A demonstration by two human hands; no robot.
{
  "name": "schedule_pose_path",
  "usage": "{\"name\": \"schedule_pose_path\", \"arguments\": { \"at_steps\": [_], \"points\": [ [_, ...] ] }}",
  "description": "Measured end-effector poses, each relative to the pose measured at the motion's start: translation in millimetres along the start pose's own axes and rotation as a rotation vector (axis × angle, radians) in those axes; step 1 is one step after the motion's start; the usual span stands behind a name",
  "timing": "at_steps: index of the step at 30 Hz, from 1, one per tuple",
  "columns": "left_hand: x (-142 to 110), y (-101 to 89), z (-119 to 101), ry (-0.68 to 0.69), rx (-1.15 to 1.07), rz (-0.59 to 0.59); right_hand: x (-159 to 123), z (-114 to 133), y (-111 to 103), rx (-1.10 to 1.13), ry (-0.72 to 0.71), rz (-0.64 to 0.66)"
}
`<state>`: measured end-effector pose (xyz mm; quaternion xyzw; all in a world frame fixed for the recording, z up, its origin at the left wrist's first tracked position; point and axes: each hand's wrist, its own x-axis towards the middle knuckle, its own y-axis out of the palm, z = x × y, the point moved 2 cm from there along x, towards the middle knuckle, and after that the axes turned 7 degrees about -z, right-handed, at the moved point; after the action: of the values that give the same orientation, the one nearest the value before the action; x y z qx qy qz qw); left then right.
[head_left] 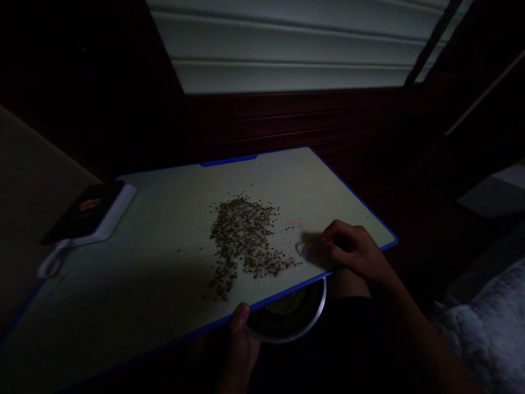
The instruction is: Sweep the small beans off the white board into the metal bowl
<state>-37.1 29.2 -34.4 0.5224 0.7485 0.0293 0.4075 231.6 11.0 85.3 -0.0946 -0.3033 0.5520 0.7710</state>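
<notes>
A pile of small greenish-brown grains (245, 241) lies spread on a pale board with a blue rim (156, 273). My left hand (240, 342) grips a round metal bowl (315, 320) held just under the board's near edge, thumb on top; the bowl holds more of the same grains. My right hand (355, 249) rests on the board's right part, fingers curled and pressed together beside the grains. What, if anything, is in those fingers is lost in shadow.
A dark phone on a white block with a cord (92, 213) lies at the board's far left corner. A light slatted surface (295, 44) is behind. Pale quilted fabric (488, 328) is at the lower right. The scene is very dim.
</notes>
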Motion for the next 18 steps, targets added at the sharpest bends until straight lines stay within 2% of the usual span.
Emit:
{"name": "schedule_pose_path", "arguments": {
  "at_steps": [4, 10, 18],
  "points": [
    [-4.9, 7.6, -3.6, -0.061, 0.02, -0.075, -0.6, 0.2, -0.2, 0.008, 0.006, -0.002],
    [-7.4, 8.8, -6.0, -0.032, 0.013, -0.065, -0.3, -0.4, -0.3, 0.052, -0.002, 0.062],
    [-0.8, 2.7, -1.4, -0.032, -0.006, -0.054, -0.5, -2.2, -2.2, 0.081, -0.005, 0.077]
  ]
}}
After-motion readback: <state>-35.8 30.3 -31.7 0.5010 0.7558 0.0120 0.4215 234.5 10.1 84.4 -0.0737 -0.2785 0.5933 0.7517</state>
